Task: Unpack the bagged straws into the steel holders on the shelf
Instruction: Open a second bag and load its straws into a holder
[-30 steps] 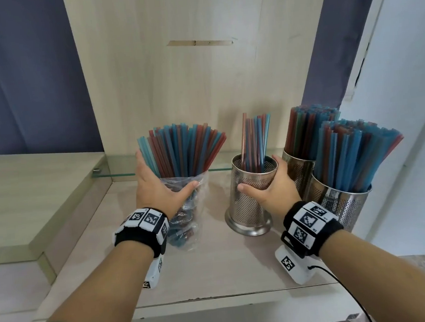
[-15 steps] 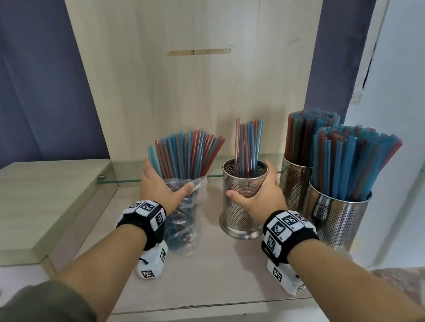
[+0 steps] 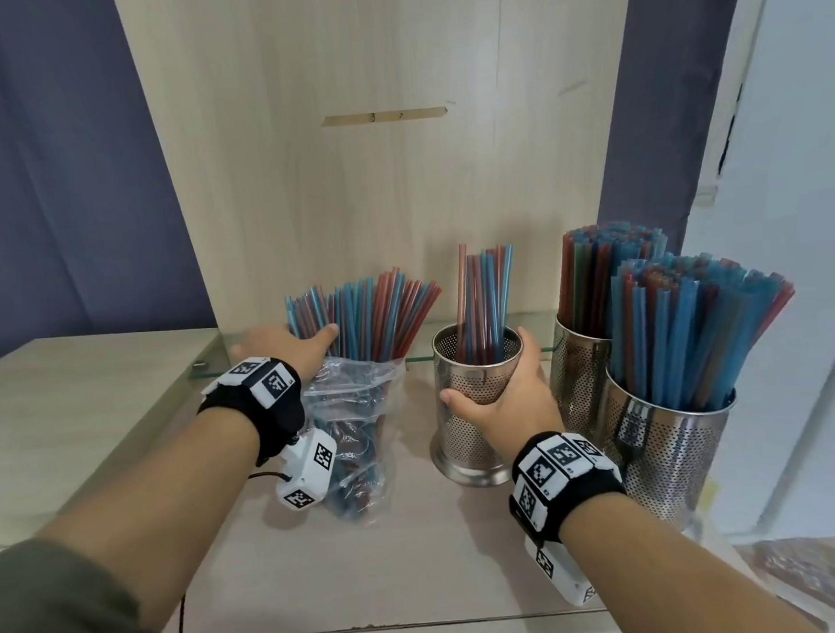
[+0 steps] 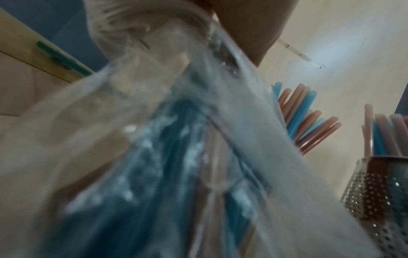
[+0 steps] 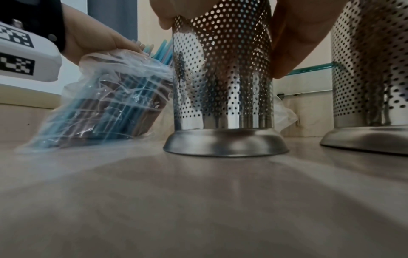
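Observation:
A clear plastic bag (image 3: pixel 359 421) of blue and red straws (image 3: pixel 370 315) stands leaning on the wooden shelf (image 3: pixel 425 565). My left hand (image 3: pixel 307 342) grips the straw bundle just above the bag's crumpled mouth, thumb in front and fingers hidden behind. The left wrist view shows the bag (image 4: pixel 154 174) close up and blurred. My right hand (image 3: pixel 499 394) holds the middle perforated steel holder (image 3: pixel 475 441) around its upper half. That holder contains a small bunch of straws (image 3: pixel 484 301). In the right wrist view the holder (image 5: pixel 223 78) stands flat on its base, with my fingers (image 5: pixel 293 43) wrapped round it.
Two more steel holders (image 3: pixel 580 378) (image 3: pixel 676 451), packed full of straws, stand at the right, close to my right wrist. A glass strip (image 3: pixel 238 345) runs along the back panel. A raised wooden step (image 3: pixel 62 394) lies to the left.
My left hand has slid up from the bag's middle to the straws above its mouth, and the bag now leans. My right hand stays on the middle holder.

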A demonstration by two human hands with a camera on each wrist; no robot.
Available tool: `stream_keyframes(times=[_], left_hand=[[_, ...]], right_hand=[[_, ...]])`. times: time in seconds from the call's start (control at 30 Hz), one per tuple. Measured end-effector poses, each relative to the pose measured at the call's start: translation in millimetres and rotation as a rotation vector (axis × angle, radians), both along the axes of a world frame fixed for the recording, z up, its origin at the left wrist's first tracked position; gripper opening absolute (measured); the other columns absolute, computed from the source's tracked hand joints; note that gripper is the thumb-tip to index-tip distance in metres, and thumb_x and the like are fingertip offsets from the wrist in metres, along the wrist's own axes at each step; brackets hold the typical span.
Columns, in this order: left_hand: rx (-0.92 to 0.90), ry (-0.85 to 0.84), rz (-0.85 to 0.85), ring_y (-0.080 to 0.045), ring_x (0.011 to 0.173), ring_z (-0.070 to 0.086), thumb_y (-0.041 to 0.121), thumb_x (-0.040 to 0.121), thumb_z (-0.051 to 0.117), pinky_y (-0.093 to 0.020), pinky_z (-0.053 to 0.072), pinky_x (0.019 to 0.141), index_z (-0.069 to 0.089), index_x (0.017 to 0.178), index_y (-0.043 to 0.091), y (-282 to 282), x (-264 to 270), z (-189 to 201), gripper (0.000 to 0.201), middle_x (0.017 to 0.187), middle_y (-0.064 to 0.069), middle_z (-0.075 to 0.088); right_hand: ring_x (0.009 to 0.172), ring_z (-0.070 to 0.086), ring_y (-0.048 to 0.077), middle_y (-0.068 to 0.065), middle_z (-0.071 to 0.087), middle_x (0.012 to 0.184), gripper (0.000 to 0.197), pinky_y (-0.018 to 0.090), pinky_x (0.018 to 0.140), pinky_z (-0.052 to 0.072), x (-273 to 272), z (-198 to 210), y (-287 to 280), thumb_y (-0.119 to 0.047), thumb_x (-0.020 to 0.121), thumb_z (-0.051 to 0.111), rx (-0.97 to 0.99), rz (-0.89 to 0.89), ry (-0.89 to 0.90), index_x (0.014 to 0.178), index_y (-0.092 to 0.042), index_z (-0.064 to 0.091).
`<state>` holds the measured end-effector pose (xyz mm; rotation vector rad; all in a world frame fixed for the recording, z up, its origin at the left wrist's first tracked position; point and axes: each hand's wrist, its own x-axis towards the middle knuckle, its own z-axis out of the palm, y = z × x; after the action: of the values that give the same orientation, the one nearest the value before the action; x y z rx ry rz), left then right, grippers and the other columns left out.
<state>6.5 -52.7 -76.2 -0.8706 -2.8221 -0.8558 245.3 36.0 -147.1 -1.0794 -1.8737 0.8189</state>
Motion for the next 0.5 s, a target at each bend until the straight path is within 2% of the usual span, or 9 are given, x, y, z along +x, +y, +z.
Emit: stream_keyframes(times=[0.03,0.07,0.13,0.27,0.37,0.5], left_hand=[[0.035,-0.013,0.004,-0.025,0.063,0.045,0.068,0.086,0.053,-0.036,0.046,0.079,0.070,0.089,0.001,-1,0,2,0.069,0.069,-0.010,0.054],[0.063,-0.026,-0.003,-0.023,0.058,0.041,0.065,0.087,0.054,-0.034,0.044,0.074,0.070,0.090,0.002,-2,-1,3,0.066,0.064,-0.008,0.049],[0.107,-0.053,-0.026,-0.025,0.060,0.044,0.060,0.090,0.054,-0.033,0.040,0.069,0.068,0.089,0.006,-2,-1,4,0.056,0.062,-0.005,0.046],[0.247,-0.108,-0.053,-0.027,0.066,0.044,0.052,0.093,0.055,-0.033,0.037,0.068,0.054,0.071,0.012,1,-2,4,0.045,0.063,-0.004,0.045],[0.347,-0.118,-0.070,-0.027,0.062,0.051,0.051,0.092,0.055,-0.033,0.041,0.063,0.059,0.076,0.010,5,-3,8,0.044,0.065,-0.006,0.054],[0.452,-0.145,-0.102,-0.035,0.079,0.063,0.049,0.090,0.057,-0.041,0.053,0.076,0.063,0.082,0.009,9,-11,20,0.042,0.083,-0.015,0.065]], right_hand=[[0.126,0.052,0.023,0.001,0.048,0.142,0.119,0.036,0.105,0.044,0,0,0,-0.051,0.061,0.087,-0.002,-0.001,-0.003,0.149,-0.034,0.009],[0.126,0.052,0.023,0.002,0.048,0.143,0.119,0.036,0.105,0.044,0,0,-1,-0.052,0.062,0.087,-0.005,-0.001,-0.005,0.150,-0.034,0.009],[0.127,0.051,0.023,0.002,0.047,0.143,0.119,0.036,0.105,0.043,1,1,-2,-0.051,0.062,0.087,-0.009,0.001,-0.007,0.150,-0.034,0.008],[0.126,0.052,0.023,0.002,0.047,0.143,0.120,0.037,0.105,0.045,1,2,-3,-0.051,0.062,0.087,-0.011,-0.001,-0.006,0.150,-0.034,0.008],[0.124,0.054,0.023,0.002,0.048,0.142,0.118,0.036,0.103,0.045,2,3,-4,-0.051,0.062,0.087,-0.008,-0.002,-0.012,0.149,-0.036,0.009],[0.124,0.054,0.025,0.003,0.048,0.143,0.119,0.035,0.102,0.045,1,3,-3,-0.053,0.062,0.086,-0.005,-0.006,-0.030,0.149,-0.033,0.008]])
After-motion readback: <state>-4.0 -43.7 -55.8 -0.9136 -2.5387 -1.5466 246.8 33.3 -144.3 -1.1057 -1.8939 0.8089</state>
